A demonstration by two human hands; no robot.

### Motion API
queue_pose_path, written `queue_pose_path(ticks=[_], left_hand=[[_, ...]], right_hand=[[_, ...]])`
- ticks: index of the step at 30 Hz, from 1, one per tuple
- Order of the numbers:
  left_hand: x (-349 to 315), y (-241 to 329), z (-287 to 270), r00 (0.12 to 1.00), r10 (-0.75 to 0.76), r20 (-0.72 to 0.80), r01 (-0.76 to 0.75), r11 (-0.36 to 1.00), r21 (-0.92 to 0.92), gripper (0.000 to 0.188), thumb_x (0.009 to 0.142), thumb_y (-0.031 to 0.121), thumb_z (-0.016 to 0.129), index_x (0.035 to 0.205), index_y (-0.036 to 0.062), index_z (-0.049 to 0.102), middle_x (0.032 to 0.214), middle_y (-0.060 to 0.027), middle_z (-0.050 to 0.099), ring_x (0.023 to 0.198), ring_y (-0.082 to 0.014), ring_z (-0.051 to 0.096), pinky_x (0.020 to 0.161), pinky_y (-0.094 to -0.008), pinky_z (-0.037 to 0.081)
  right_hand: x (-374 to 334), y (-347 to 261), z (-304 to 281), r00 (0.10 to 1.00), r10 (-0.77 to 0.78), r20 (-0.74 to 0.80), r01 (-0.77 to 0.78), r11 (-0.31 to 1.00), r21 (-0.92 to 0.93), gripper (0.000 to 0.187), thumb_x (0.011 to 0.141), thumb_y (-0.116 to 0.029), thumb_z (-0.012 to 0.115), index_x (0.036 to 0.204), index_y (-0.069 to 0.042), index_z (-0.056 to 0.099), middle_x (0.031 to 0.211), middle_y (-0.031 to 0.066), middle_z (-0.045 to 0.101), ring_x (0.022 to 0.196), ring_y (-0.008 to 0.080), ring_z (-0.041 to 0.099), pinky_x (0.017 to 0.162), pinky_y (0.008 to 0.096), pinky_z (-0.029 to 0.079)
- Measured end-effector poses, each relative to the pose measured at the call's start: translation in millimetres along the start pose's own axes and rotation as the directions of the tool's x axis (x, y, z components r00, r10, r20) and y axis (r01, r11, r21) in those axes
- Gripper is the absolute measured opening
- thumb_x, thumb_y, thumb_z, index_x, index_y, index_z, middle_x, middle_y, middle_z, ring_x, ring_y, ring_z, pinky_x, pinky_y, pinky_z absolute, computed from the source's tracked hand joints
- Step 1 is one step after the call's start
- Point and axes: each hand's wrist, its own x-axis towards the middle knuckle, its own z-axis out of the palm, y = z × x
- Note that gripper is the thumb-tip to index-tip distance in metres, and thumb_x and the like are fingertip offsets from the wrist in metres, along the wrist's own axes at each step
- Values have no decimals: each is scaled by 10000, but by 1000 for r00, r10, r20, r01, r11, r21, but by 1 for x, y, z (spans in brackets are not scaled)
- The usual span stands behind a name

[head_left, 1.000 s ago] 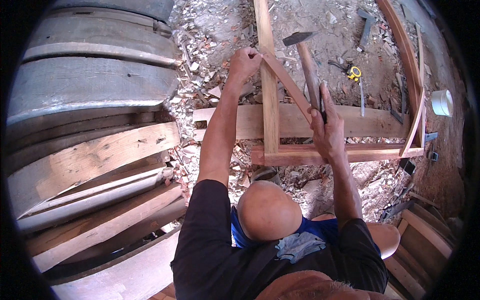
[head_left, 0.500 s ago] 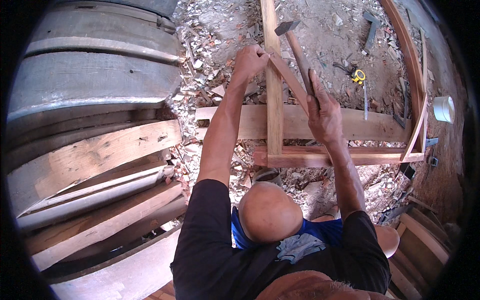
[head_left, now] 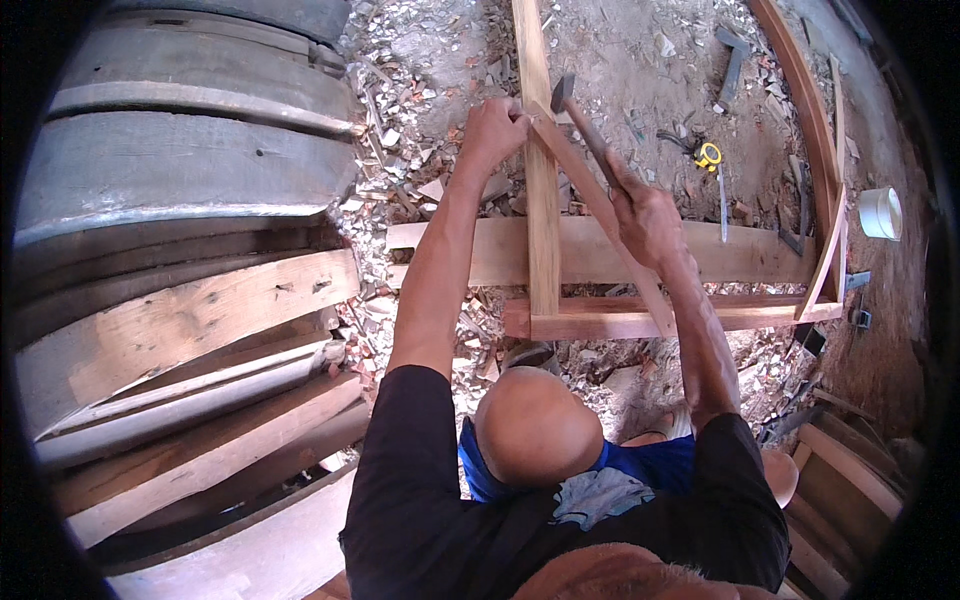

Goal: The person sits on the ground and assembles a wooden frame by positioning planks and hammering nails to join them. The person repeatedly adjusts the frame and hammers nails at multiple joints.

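Crouching person (head_left: 440, 520): wearing a dark top and blue shorts (head_left: 655, 465), a bare knee (head_left: 540, 420) pointing toward the woodwork.
Stacked planks (head_left: 200, 320): filling the left side, running from near to far.
Reddish rail (head_left: 745, 318): lying crosswise just beyond the knee, meeting a pale beam (head_left: 541, 230) that is stretching away from the person.
Thin strip (head_left: 583, 178): slanting from the pale beam down to the reddish rail, passing beneath the right hand.
Wide board (head_left: 740, 248): lying behind the rail, crossing under the pale beam.
Right hand (head_left: 645, 222): wrapping its fingers around the handle of a hammer (head_left: 588, 130), whose head is pointing away, near the strip's upper end.
Left hand (head_left: 495, 132): pressing thumb and fingers together beside the strip's upper end, at the pale beam; what they are pinching, one cannot tell.
White bucket (head_left: 880, 214): standing at the far right.
Yellow tape measure (head_left: 709, 155): resting on the littered ground (head_left: 640, 60), its blade extending toward the wide board.
Grey angled piece (head_left: 732, 68): lying farthest off.
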Motion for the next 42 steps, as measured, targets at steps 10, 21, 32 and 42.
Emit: queue_pose_path(ticks=[10,21,32,42], left_hand=[[0,-14,37,955,146,-258,-177,979,-101,169,855,163,728,871,3,675,816,-206,683,807,-417,670,764,-516,534],[8,-13,23,979,195,-55,-201,968,-149,85,870,57,586,885,-5,642,1017,-220,754,829,-376,720,731,-404,563],[2,8,20,862,495,-110,-486,869,94,122,916,99,603,918,-22,593,927,-257,696,902,-474,667,817,-557,531],[-21,21,20,959,267,-99,-277,954,-114,178,907,104,743,1015,25,627,929,-194,756,893,-415,747,781,-509,575]], right_hand=[[-62,-19,1,948,317,43,-278,750,600,601,1104,-120,545,1678,-137,369,910,22,671,713,94,537,643,297,520],[-87,-7,7,953,293,71,-270,723,635,615,1105,-125,559,1686,-152,357,858,-18,572,708,67,507,623,266,488],[-96,-15,-4,969,242,42,-225,807,546,635,1090,-101,569,1685,-137,350,914,44,632,731,111,547,674,313,524],[-75,-22,-11,988,150,-17,-134,924,358,635,1055,-80,578,1654,-77,370,1343,327,666,1161,386,727,964,421,557]])
